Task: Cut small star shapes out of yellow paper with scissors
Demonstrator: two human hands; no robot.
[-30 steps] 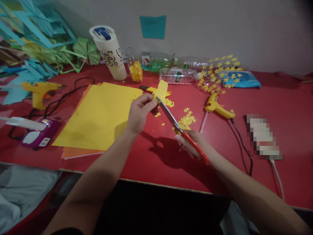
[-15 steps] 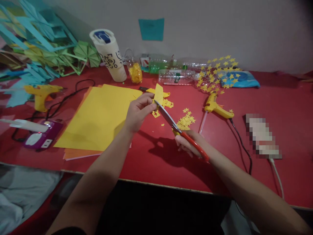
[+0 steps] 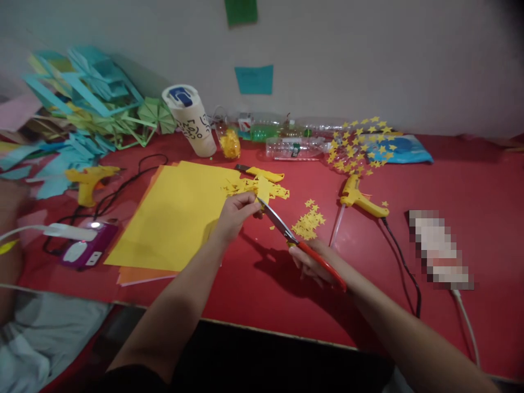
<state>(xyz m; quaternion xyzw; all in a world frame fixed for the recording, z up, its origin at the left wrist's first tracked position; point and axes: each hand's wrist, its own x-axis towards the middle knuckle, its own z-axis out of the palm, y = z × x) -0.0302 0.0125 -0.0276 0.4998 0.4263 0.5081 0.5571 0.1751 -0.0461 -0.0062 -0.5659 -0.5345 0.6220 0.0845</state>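
Observation:
My left hand (image 3: 238,214) pinches a small piece of yellow paper (image 3: 263,187) between thumb and fingers. In my right hand (image 3: 309,262) are red-handled scissors (image 3: 317,258), with the blade tips at the paper's lower edge beside my left fingertips. The blades look close together. Right of the scissors lies a pile of small yellow paper stars (image 3: 309,222). Yellow paper scraps (image 3: 241,185) lie behind the left hand, next to a yellow box cutter (image 3: 262,173). A stack of yellow sheets (image 3: 167,218) with orange beneath lies left of the hand.
Glue guns (image 3: 362,199) with cords lie right and left. A purple power strip (image 3: 84,248) sits left, a phone (image 3: 440,248) right. Behind stand a white tumbler (image 3: 192,123), plastic bottles (image 3: 297,148) and a star-covered clear bottle (image 3: 358,150). Another person's arm (image 3: 12,245) shows far left.
The camera view has tilted up, so the table sits lower and a green note shows on the wall. Another person's arm has come in at left. My hands keep hold of paper and scissors.

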